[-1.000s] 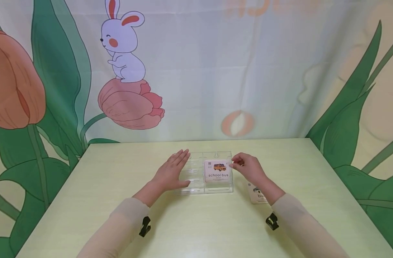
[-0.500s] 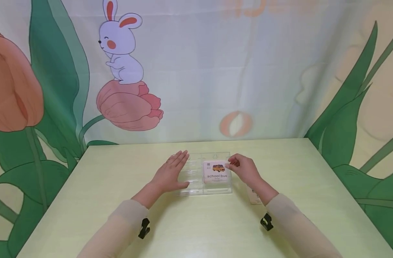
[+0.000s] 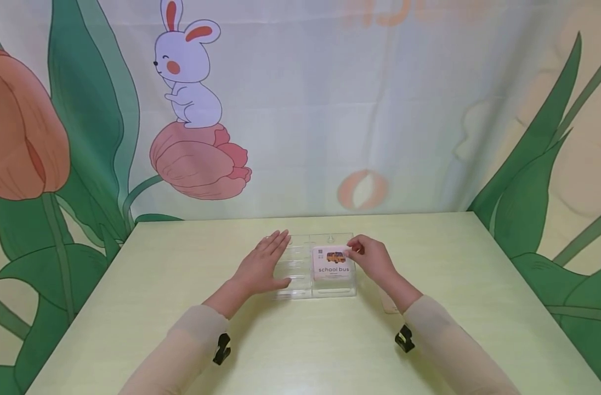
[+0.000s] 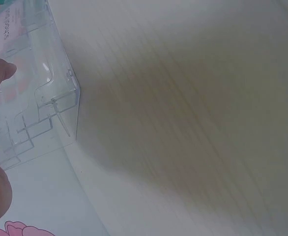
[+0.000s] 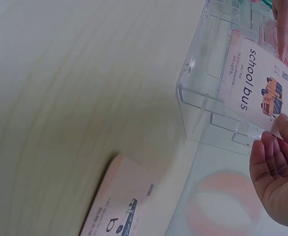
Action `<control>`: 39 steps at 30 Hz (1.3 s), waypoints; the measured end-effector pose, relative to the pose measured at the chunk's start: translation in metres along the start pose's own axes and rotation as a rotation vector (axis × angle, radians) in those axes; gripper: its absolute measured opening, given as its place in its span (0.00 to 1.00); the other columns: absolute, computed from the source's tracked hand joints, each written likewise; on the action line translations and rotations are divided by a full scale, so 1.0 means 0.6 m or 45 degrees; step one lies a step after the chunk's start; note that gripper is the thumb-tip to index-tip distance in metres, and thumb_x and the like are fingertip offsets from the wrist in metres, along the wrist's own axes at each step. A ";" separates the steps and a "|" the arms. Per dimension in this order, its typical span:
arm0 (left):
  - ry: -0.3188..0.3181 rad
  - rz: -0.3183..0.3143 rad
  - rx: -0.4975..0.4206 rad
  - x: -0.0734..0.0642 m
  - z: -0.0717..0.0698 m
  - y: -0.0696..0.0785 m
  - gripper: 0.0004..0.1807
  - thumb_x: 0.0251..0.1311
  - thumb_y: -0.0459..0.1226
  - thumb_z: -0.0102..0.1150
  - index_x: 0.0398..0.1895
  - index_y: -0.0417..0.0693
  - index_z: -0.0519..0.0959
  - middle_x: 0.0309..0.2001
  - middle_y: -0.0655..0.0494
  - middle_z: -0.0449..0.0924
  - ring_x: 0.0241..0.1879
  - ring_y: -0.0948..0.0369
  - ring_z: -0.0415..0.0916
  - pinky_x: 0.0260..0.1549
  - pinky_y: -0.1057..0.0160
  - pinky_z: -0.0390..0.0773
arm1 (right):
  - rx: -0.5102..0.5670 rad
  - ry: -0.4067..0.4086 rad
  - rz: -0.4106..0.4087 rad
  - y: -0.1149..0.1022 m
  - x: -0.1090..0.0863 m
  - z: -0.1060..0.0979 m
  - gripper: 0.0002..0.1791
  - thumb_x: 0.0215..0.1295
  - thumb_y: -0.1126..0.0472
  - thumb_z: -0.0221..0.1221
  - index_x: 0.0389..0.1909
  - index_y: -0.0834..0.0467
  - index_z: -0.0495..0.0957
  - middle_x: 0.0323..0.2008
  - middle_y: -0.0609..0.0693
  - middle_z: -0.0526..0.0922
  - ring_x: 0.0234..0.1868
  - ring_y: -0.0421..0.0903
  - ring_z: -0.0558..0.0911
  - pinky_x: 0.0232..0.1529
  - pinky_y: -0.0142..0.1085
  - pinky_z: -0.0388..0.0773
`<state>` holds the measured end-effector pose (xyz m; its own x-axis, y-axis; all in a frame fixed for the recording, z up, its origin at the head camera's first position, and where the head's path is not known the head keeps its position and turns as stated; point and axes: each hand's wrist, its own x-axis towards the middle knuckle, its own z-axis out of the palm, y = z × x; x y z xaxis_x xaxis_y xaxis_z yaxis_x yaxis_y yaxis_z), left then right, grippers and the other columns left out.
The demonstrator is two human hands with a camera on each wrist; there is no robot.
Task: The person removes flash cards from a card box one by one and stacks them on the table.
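The tray [image 3: 300, 264] rests on the table [image 3: 290, 351], the backdrop [image 3: 300, 109] behind at twelve o'clock. The school bus card [image 3: 332, 269] sits over the tray's right half, at three o'clock. The left hand [image 3: 261, 266] lies across the tray's nine o'clock side; the right hand [image 3: 374, 257] meets the card's two o'clock corner. A second card [image 5: 122, 196] lies on the table towards the tray's four o'clock.
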<state>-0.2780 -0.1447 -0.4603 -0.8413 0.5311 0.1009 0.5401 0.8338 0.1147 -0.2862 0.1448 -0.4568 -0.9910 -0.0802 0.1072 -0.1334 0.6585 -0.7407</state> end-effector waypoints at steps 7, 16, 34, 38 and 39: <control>0.010 0.005 0.011 0.000 0.003 -0.001 0.54 0.61 0.54 0.66 0.81 0.38 0.51 0.83 0.44 0.50 0.83 0.46 0.47 0.82 0.47 0.53 | 0.005 0.005 -0.016 0.000 -0.004 0.002 0.11 0.70 0.62 0.64 0.48 0.64 0.80 0.40 0.58 0.83 0.42 0.51 0.80 0.41 0.34 0.78; 0.013 0.005 0.020 -0.002 0.004 -0.004 0.54 0.61 0.54 0.66 0.81 0.38 0.52 0.83 0.44 0.50 0.83 0.46 0.48 0.82 0.48 0.53 | 0.008 0.013 -0.015 -0.011 -0.003 0.002 0.06 0.70 0.65 0.63 0.42 0.65 0.80 0.42 0.61 0.86 0.41 0.51 0.81 0.42 0.37 0.81; 0.008 0.015 0.013 0.003 0.005 -0.007 0.54 0.61 0.54 0.65 0.82 0.38 0.51 0.83 0.44 0.49 0.83 0.46 0.47 0.83 0.48 0.52 | -0.077 0.040 -0.009 -0.014 0.001 -0.006 0.08 0.69 0.63 0.64 0.41 0.65 0.81 0.39 0.59 0.87 0.36 0.48 0.78 0.34 0.32 0.74; 0.003 0.012 -0.007 0.002 0.003 -0.006 0.54 0.61 0.54 0.65 0.82 0.38 0.50 0.83 0.44 0.49 0.83 0.46 0.47 0.83 0.48 0.52 | -0.070 0.045 -0.015 -0.015 0.000 -0.008 0.08 0.69 0.64 0.64 0.41 0.65 0.81 0.39 0.60 0.86 0.36 0.48 0.78 0.34 0.32 0.74; 0.001 0.011 -0.010 0.001 0.003 -0.005 0.54 0.61 0.54 0.65 0.82 0.38 0.50 0.83 0.44 0.49 0.83 0.46 0.47 0.83 0.48 0.52 | -0.067 0.048 -0.020 -0.015 0.000 -0.009 0.08 0.69 0.64 0.64 0.41 0.65 0.81 0.39 0.60 0.86 0.36 0.48 0.78 0.34 0.32 0.74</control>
<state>-0.2805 -0.1467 -0.4626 -0.8368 0.5378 0.1027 0.5472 0.8281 0.1218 -0.2851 0.1428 -0.4468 -0.9875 -0.0637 0.1442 -0.1475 0.6960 -0.7027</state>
